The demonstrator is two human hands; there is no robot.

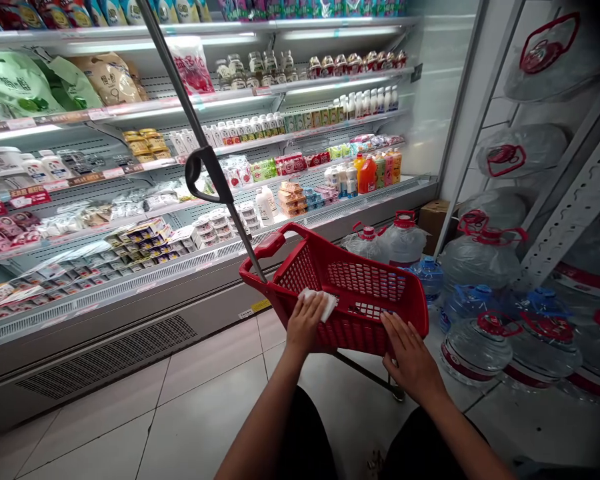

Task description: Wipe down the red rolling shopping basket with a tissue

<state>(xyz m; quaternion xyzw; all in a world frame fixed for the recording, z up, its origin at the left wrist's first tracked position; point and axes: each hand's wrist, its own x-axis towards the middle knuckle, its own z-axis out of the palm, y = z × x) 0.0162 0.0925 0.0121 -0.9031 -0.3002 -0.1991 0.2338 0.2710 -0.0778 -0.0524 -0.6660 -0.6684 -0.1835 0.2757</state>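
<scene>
A small red plastic shopping cart (pixel 400 283) with perforated walls stands in front of my knees. My left hand (pixel 307 320) presses a crumpled white wipe (pixel 327 307) against the near rim, close to the handle end. At the right end of the same rim is my right hand (pixel 413 357), fingers over the edge and thumb on the outer wall. From the cart's handle (pixel 270 245) rises a grey pole (pixel 177 80) with a black loop grip (pixel 207 175). The part of the rim under my palms is hidden.
Beyond the cart runs a lit refrigerated display (pixel 200 263) with shelves of yogurt, milk and juice bottles (pixel 367 175). Large water jugs (pixel 477 350) with red handles crowd the right side, some on a rack. A cardboard box (pixel 433 220) sits behind them. The floor is pale tile (pixel 205 407).
</scene>
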